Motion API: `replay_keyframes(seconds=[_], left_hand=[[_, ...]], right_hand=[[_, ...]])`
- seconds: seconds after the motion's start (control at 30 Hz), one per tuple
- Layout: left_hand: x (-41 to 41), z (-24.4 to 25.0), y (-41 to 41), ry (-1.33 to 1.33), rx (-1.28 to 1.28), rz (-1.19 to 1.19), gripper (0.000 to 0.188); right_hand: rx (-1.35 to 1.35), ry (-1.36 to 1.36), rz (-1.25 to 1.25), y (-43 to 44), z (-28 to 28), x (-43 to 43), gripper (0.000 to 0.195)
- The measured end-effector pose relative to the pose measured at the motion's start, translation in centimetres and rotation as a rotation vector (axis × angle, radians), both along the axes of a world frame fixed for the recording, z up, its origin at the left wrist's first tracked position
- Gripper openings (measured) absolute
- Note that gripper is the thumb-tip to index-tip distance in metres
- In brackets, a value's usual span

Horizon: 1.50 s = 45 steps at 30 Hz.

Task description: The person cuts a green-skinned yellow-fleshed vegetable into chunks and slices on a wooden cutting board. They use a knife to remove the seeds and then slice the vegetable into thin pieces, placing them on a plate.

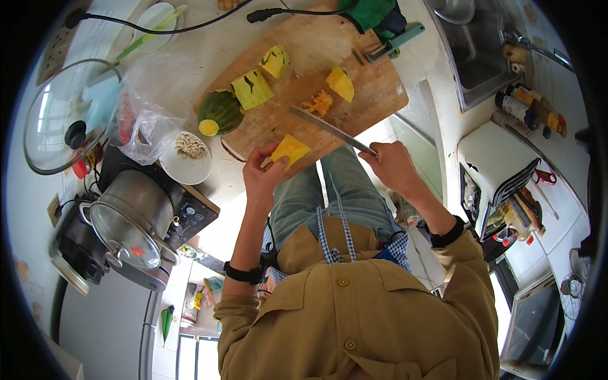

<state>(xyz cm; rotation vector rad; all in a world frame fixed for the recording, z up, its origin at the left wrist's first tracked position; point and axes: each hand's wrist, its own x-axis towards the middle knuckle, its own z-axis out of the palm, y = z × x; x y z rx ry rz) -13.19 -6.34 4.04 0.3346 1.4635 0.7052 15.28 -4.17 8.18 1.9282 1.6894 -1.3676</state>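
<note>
Between the fingers and thumb of my left hand (262,173) is a yellow piece of pumpkin (290,151), over the near edge of a wooden cutting board (304,57). My right hand (390,161) grips the handle of a kitchen knife (332,129), its blade reaching over the board towards orange pumpkin pulp (321,103). Past the pulp sits a cut pumpkin wedge (341,83). Further left are two peeled chunks, a pumpkin chunk (252,89) and a smaller one (275,61), both with green streaks. Beside them rests a green-skinned pumpkin part (221,113) with a yellow cut end.
A green-handled peeler (395,43) lies at the board's far right corner, near a green cloth (373,14). Left of the board are a white bowl of pale seeds or beans (190,175), a plastic bag (154,104) and a lidded steel pot (137,209). A sink (479,52) is at right.
</note>
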Motion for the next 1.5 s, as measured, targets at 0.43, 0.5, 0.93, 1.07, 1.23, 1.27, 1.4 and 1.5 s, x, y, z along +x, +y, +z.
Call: replay_keyframes(seconds=[0.43,0.5,0.93,1.07,1.23,1.27,1.4,1.5], left_hand=[[0.5,1.5,2.8,0.993,0.491,-0.597,0.043],[0.5,2.4,2.8,1.012,0.48,-0.66,0.044],[8.7,1.1,15.6,0.864,1.438,-1.348,0.046],[9.1,0.3,17.1,0.836,1.194,-1.43,0.041],[7.0,3.8,15.5,0.813,0.86,-0.835,0.034],[6.2,4.4,14.9,0.804,0.714,-0.73,0.035],[5.1,6.2,12.4,0.909,0.415,-0.592,0.036],[6.0,3.5,9.9,1.058,0.719,-0.636,0.036]], right_hand=[[0.162,-0.079,0.086,-1.0,0.7,2.0,0.036],[0.191,-0.096,0.129,-1.5,0.7,2.7,0.036],[0.157,-0.041,0.137,-3.4,0.2,3.3,0.03],[0.153,0.022,0.108,-3.7,-1.0,2.1,0.033],[0.138,0.029,-0.019,-3.3,-1.5,1.7,0.034],[0.147,0.02,-0.041,-3.1,-1.3,1.7,0.034],[0.171,0.031,-0.195,-2.2,-0.8,3.1,0.035],[0.148,0.052,-0.266,-1.7,-0.4,3.6,0.037]])
